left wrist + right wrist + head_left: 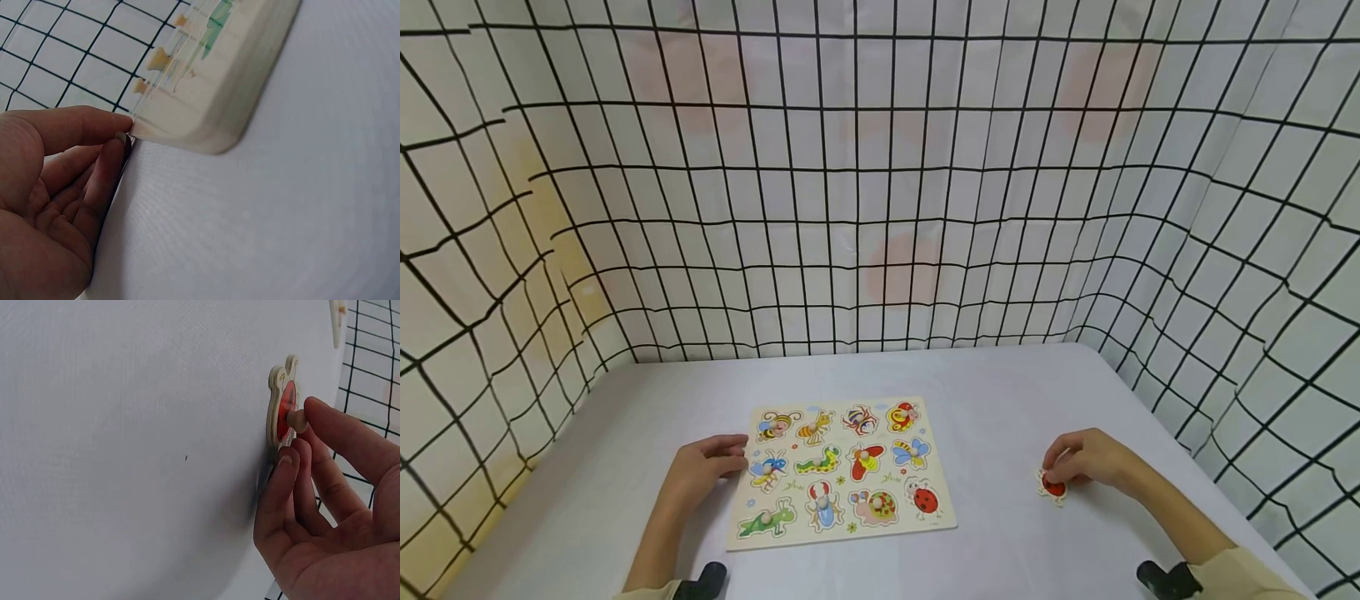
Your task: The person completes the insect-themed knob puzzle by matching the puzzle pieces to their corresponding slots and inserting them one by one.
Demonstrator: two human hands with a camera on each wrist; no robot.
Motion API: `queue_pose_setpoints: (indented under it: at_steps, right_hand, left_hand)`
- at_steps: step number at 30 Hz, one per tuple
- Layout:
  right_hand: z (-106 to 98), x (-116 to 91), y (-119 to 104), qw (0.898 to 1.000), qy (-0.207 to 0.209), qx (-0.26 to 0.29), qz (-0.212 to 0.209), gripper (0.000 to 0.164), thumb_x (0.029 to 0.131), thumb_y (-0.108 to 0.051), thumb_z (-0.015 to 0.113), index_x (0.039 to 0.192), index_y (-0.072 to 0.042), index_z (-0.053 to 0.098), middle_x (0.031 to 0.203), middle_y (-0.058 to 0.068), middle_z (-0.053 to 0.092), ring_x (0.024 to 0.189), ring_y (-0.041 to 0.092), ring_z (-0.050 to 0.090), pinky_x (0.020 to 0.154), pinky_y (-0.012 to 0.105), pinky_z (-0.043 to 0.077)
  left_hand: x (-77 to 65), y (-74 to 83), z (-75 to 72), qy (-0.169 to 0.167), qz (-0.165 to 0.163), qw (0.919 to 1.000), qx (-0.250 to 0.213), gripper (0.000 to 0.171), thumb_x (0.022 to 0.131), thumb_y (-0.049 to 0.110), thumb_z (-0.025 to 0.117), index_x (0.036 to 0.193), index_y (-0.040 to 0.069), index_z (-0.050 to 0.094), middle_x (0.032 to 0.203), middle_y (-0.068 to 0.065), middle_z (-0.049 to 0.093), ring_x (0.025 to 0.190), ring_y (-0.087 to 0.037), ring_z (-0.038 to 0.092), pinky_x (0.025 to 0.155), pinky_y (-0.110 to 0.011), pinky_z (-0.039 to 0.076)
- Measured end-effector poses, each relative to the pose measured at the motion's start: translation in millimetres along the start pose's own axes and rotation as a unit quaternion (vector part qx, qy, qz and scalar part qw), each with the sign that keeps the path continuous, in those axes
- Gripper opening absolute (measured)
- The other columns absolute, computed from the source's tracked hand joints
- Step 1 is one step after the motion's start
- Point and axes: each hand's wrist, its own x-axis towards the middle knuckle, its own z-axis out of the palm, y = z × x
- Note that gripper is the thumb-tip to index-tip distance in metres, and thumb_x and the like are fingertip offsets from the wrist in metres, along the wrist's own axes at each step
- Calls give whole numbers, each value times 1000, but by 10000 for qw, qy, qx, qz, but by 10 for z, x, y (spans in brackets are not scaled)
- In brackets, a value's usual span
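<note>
The wooden insect peg puzzle board [790, 536] lies flat on the table, knobbed pieces such as the green caterpillar [818, 460] set in it. At its left edge, my left hand [696, 471] rests with its fingertips touching the side, fingers relaxed. In the left wrist view, the board's corner [212, 125] shows beside those fingers. Off to the right, my right hand [1090, 458] pinches the small knob [297, 420] of a red ladybug puzzle piece [286, 403]. That piece stands on or just above the table; I cannot tell which. A ladybug picture [927, 500] shows at the board's lower right.
A white cloth covers the table [1000, 392]. White walls with a black grid [880, 200] enclose the back and both sides. Each wrist wears a dark band with a device, such as the right wrist device [1168, 579].
</note>
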Motion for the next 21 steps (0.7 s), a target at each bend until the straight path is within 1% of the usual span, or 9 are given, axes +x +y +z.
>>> queue_pose_setpoints:
  at_steps: [10,15,21]
  right_hand:
    - [-7,7,48,9994,-290,173,66,21,84,-18,78,98,-3,71,82,2,70,75,18,60,66,33,51]
    - [1,15,66,9995,-290,154,8,21,83,-17,78,96,-3,71,81,1,69,75,18,59,65,32,50]
    - [20,55,37,9998,-168,33,-28,18,82,-16,78,94,-5,72,81,2,69,75,19,60,65,32,50]
  left_hand:
    - [3,2,-3,11,-20,10000,-78,41,88,15,75,127,3,69,102,-7,73,88,-17,66,82,-30,55]
    - [2,4,5,24,-45,10000,-57,41,88,14,75,127,3,69,102,-7,72,88,-18,66,83,-31,54]
    - [12,2,1,20,-64,10000,-42,40,88,13,74,127,4,69,101,-7,72,89,-18,65,84,-32,54]
